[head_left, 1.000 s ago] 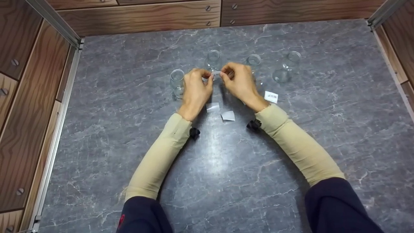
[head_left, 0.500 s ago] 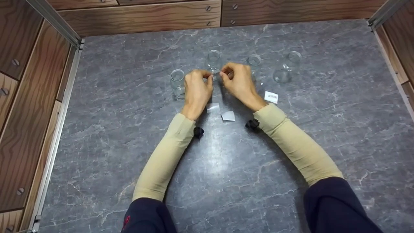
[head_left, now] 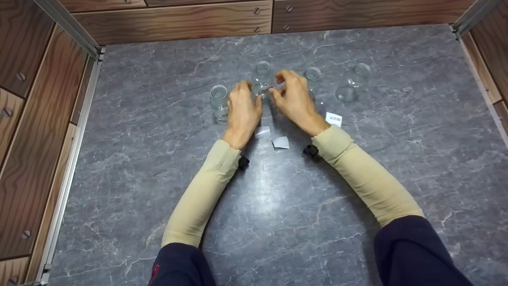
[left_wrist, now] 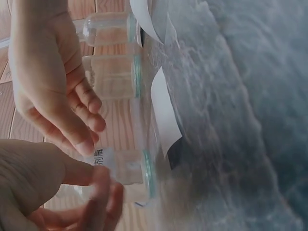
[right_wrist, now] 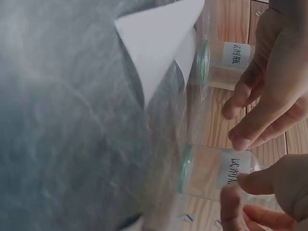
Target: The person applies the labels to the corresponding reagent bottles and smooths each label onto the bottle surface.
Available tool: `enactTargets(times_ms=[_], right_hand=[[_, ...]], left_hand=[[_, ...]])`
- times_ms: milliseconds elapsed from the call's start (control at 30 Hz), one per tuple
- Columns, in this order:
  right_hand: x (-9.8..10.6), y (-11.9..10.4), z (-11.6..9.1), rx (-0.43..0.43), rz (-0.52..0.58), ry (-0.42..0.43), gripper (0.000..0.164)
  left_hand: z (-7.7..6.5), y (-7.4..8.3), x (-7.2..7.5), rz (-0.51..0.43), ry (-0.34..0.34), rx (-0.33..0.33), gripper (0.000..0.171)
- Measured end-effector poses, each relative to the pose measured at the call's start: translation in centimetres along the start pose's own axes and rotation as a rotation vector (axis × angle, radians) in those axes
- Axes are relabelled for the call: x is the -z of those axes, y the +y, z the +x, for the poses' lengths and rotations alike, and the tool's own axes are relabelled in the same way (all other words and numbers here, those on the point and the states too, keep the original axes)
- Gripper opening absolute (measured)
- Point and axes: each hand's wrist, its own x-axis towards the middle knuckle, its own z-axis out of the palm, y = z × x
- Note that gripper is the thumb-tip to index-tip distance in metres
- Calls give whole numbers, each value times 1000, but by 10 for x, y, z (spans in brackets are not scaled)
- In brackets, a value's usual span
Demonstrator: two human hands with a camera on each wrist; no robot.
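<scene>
A clear glass bottle (head_left: 263, 71) stands between my hands. On its side lies a white label (right_wrist: 226, 166) with printed black characters. The thumb of my left hand (head_left: 243, 113) is at one edge of the label, its fingers parted from the thumb. My right hand (head_left: 295, 99) has its thumb over the label's other part, with the index finger lifted away in the head view. Left of these, a second glass bottle (head_left: 218, 99) carries a similar label (right_wrist: 237, 54). My left hand partly covers that bottle in the head view.
Two more glass bottles, one (head_left: 313, 74) partly behind my right hand and another (head_left: 347, 93) farther right, stand on the grey marbled table (head_left: 254, 222). Two white paper slips (head_left: 281, 142) lie in front, and a printed label (head_left: 333, 119) lies by my right wrist. Wood-patterned walls (head_left: 174, 24) border the table.
My fingers pinched the label between both hands at the bottle's front earlier; now they have parted from it. The right index finger has risen, and the label sits on the bottle.
</scene>
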Motion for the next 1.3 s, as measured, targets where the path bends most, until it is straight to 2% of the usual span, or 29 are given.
enactTargets(times_ms=[133,267,367,500,733,867,1000,1133,1300], right_hand=[[4,-5,8,-11,-59,-90,44],[8,-9,19,-10,-105,-163,36],[10,-12,25,-5,-146,-198,30],[12,-13,30,8,-181,-227,31],[14,-11,34,12,-170,-244,33],[15,-11,35,4,-186,-237,33],[16,-12,36,14,-247,-229,29],[17,-12,37,37,-287,-228,23],[18,-10,37,54,-299,-220,24]], left_hand=[[4,3,-2,13,-42,-24,60],[10,3,-5,6,-69,-65,69],[13,2,-6,-13,-76,-69,65],[16,0,-6,-32,-72,-62,59],[18,0,-3,-9,-69,-80,40],[20,1,0,36,-90,-119,33],[22,2,2,108,-112,-148,31],[23,5,4,138,-130,-137,28],[26,6,7,159,-155,-125,27]])
